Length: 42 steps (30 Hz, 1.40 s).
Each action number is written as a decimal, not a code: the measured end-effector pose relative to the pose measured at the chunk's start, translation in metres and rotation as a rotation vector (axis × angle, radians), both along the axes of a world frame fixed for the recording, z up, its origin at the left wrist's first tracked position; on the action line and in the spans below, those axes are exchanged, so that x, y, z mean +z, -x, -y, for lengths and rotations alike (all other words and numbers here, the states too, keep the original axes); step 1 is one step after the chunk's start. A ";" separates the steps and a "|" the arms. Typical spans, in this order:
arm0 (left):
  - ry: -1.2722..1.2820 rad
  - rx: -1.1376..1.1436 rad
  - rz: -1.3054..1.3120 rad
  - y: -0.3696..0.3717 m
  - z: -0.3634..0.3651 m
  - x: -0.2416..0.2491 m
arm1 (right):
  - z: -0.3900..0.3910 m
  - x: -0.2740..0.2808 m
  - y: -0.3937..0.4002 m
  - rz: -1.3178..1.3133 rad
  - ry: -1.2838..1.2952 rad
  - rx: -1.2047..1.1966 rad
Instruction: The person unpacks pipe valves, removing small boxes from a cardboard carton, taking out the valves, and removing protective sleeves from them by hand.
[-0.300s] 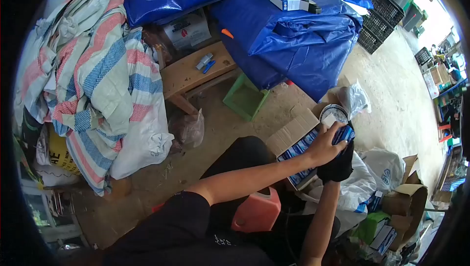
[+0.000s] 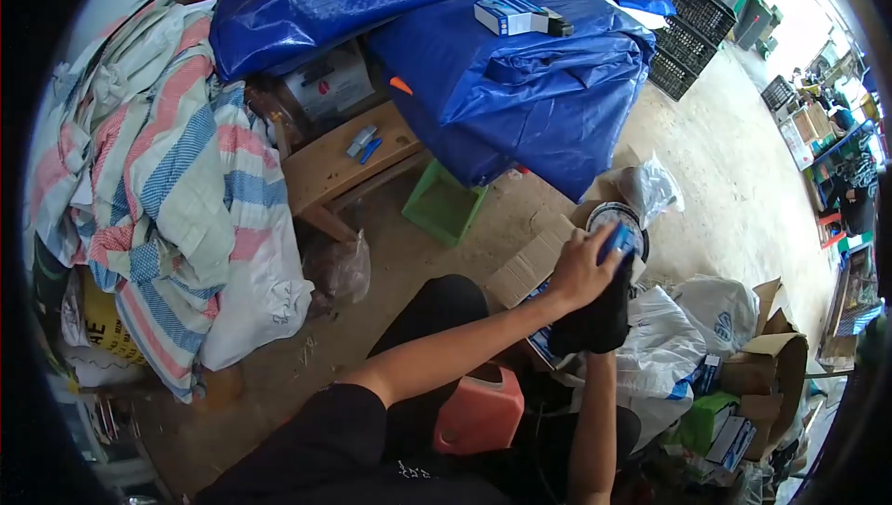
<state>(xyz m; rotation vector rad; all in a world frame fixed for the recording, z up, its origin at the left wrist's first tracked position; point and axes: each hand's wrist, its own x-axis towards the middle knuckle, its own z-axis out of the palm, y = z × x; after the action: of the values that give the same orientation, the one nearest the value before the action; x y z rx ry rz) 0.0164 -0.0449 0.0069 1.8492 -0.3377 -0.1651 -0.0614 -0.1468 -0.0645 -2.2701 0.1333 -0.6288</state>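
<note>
My bare left hand (image 2: 583, 273) has its fingers closed on a small blue box (image 2: 615, 241), slightly blurred. My right hand (image 2: 595, 314), in a black glove, is just below and also grips the box; its fingertips are partly hidden. Both hands are above an open cardboard carton (image 2: 525, 268) holding blue-and-white boxes, now mostly covered by my hands and arm. Right behind the small box stands a round tub (image 2: 604, 211) with a pale rim.
Blue tarpaulin bundles (image 2: 557, 87) lie at the top, with a blue-and-white box (image 2: 509, 15) on them. A wooden bench (image 2: 348, 157), green crate (image 2: 444, 203) and striped sacks (image 2: 177, 170) are left. A red container (image 2: 478, 410) is between my legs. White bags (image 2: 660, 338) and cartons (image 2: 767, 366) lie right.
The view has shifted, and surrounding things appear lower or further left. Both hands have moved left in the picture with the blue box, covering more of the carton's contents.
</note>
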 end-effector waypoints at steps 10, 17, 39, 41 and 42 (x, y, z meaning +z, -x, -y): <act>0.326 -0.190 -0.291 0.013 0.006 0.020 | 0.027 0.024 0.001 0.196 -0.196 -0.170; 0.186 -0.118 -0.316 0.016 0.007 -0.012 | 0.017 0.040 -0.003 0.192 0.105 -0.179; 0.022 -0.472 -0.102 0.007 -0.005 -0.013 | 0.012 0.007 0.006 0.046 0.261 -0.036; -0.069 -0.552 -0.176 0.014 -0.007 0.000 | 0.023 -0.016 0.004 0.293 0.057 -0.141; -0.103 -0.585 -0.247 0.017 -0.008 0.014 | 0.029 -0.013 0.007 0.304 0.028 -0.144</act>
<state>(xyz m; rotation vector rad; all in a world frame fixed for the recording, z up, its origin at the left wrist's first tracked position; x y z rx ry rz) -0.0008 -0.0367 0.0213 1.7606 -0.6990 -0.8159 -0.0686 -0.1759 -0.0771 -2.1752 0.1403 -1.0489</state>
